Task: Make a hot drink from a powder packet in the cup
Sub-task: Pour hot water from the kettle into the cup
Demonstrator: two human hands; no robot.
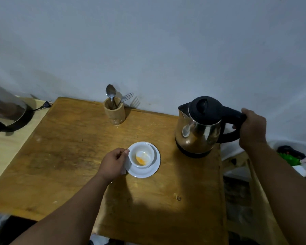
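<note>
while the left hand (113, 160) curls closed around the near side of the white cup (141, 156), orange powder (140, 160) lies in the cup's bottom just beyond its fingertips, the cup sitting on a saucer (148, 171). well off to its right, the right hand (253, 129) is wrapped around the handle of the steel kettle (198, 128) at the table (74, 149) edge.

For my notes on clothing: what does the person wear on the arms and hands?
Nothing visible. Both forearms are bare up to the picture's edge, with no sleeves. The left hand and the right hand have no gloves; I see no watch, ring or bracelet.
</note>
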